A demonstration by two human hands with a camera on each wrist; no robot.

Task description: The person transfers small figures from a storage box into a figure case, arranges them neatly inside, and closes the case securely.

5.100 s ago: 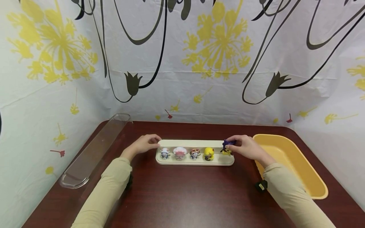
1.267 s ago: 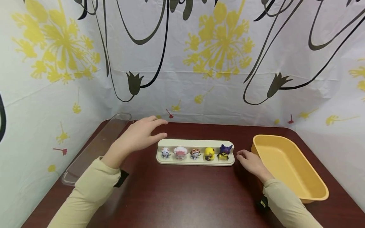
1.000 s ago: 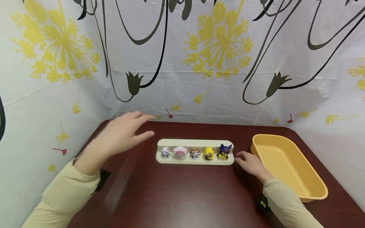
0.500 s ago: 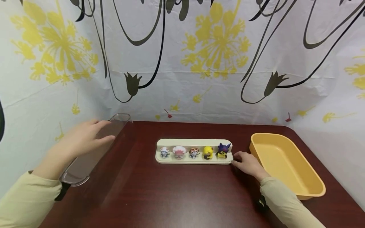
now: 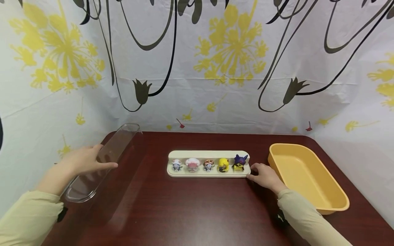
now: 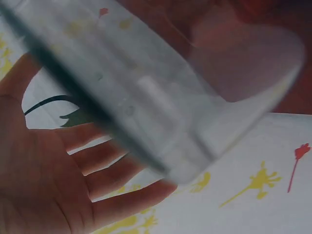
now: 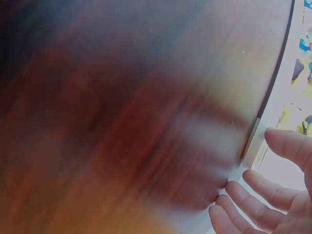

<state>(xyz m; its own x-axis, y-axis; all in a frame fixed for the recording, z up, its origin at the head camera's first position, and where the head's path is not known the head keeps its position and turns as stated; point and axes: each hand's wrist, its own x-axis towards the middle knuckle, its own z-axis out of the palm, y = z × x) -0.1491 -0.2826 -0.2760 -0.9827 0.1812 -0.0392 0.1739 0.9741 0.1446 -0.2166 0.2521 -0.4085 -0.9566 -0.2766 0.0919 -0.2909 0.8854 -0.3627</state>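
Observation:
My left hand (image 5: 81, 161) is at the long clear plastic cover (image 5: 115, 145) on the left, its thumb spread to the near side. In the left wrist view the palm faces the cover (image 6: 146, 92) and the straight fingers (image 6: 117, 175) reach its edge. My right hand (image 5: 265, 177) is at the right end of the cream display stand (image 5: 209, 174), thumb at the front corner, fingers loosely bent beside it. On the stand stand several figurines in a row: a white one (image 5: 176, 165), a pink-and-white one (image 5: 192, 164), a red-capped one (image 5: 208, 165), a yellow one (image 5: 223, 165) and a purple-eared one (image 5: 239, 163).
A yellow plastic bin (image 5: 307, 177) stands right of the right hand and forearm. Everything rests on a dark red-brown table (image 5: 178, 212). A patterned white sheet (image 5: 184, 61) hangs behind the table and along its left side.
The purple-eared figurine has been set on the stand and released by the right hand, which now touches the stand's end. The left hand has moved from the stand to the clear cover.

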